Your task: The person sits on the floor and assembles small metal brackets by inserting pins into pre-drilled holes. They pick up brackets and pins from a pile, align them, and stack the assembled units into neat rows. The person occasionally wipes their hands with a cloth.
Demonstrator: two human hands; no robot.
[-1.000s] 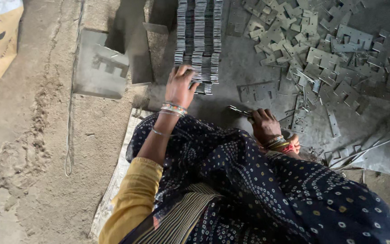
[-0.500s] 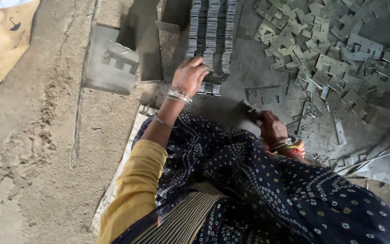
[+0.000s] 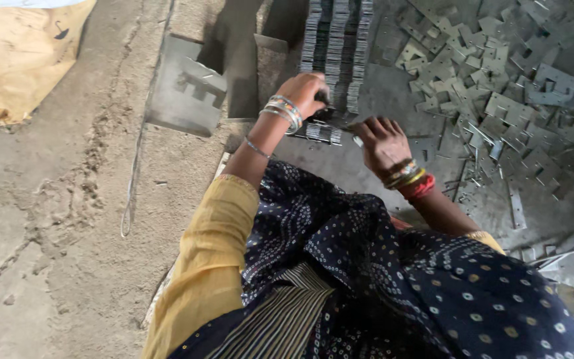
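Stacked metal stampings (image 3: 335, 40) lie in long rows running straight away from the person, directly ahead of both hands on the floor (image 3: 68, 219). Left hand (image 3: 302, 93) is nearer, its fingers curled shut over the near end of the rows. Right hand (image 3: 383, 143) sits just beside, fingers half bent; any hold cannot be told. Loose stampings (image 3: 499, 86) lie scattered to the right.

A single camera, worn on the person's head, looks steeply down and forward over a yellow sleeve and dark dotted cloth that fill the lower frame. It sits close above the long row of stacked grey stamped metal plates (image 3: 335, 50) at top centre. Left of that row lies dusty concrete floor (image 3: 54, 219); right of it, a scattered heap of loose grey metal stampings (image 3: 499, 93).
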